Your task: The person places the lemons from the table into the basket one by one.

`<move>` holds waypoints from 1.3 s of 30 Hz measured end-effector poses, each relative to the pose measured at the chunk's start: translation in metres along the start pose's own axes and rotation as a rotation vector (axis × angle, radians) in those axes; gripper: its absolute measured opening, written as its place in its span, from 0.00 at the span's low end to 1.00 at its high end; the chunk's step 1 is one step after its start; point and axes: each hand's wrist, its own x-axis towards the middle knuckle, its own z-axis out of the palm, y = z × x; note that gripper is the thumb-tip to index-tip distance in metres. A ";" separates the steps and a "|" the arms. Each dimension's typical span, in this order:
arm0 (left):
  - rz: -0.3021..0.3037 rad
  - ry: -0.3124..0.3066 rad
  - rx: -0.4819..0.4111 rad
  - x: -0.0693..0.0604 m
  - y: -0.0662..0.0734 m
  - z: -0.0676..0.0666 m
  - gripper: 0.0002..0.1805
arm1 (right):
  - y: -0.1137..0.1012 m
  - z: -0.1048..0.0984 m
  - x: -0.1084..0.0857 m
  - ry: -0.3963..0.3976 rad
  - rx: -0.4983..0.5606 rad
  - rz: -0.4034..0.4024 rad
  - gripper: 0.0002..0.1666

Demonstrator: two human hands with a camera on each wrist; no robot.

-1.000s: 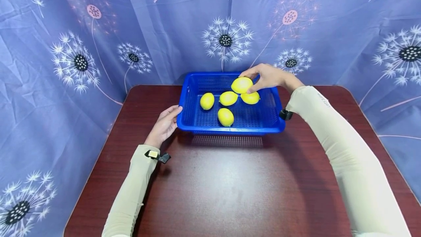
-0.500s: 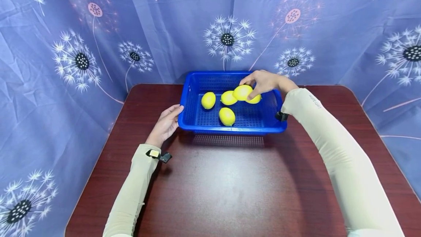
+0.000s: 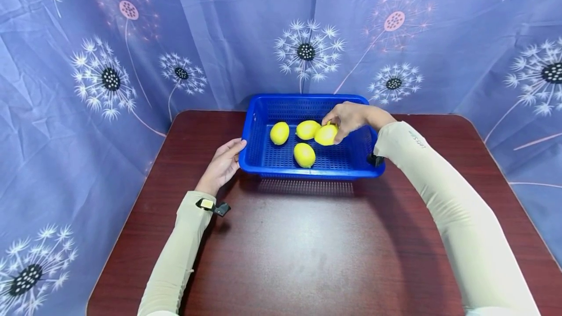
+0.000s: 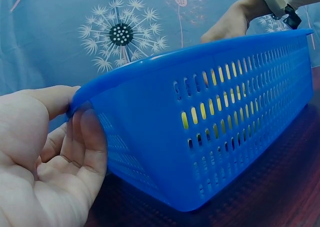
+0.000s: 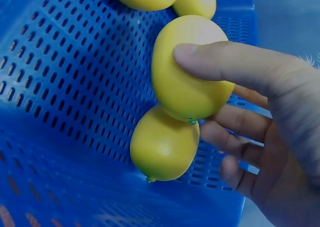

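My left hand holds the left rim of a blue plastic basket. In the left wrist view its thumb lies at the rim and the fingers curl underneath against the outer wall. My right hand reaches down into the basket's right side, pinching a yellow lemon between thumb and fingers. The right wrist view shows that held lemon partly overlapping another lemon, which is mostly hidden in the head view. Three more lemons lie apart on the basket floor: left, middle and front.
The basket stands at the back of a dark red-brown wooden table. Behind and beside the table hangs a blue curtain with a dandelion print. Both forearms wear pale sleeves with black wrist mounts.
My right hand has lowered the held lemon into the basket, nearer the lemons there. My left hand keeps its hold on the rim, and the other visible lemons stay in place.
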 end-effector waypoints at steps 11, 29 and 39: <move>-0.002 0.010 0.001 0.001 0.000 0.001 0.03 | -0.004 0.008 0.005 -0.131 -0.077 0.041 0.43; 0.000 0.018 0.003 0.001 0.000 0.001 0.04 | 0.000 0.010 0.006 -0.224 0.001 0.085 0.42; 0.007 0.006 0.020 -0.002 0.001 0.002 0.04 | -0.007 0.004 -0.006 -0.131 0.020 0.097 0.37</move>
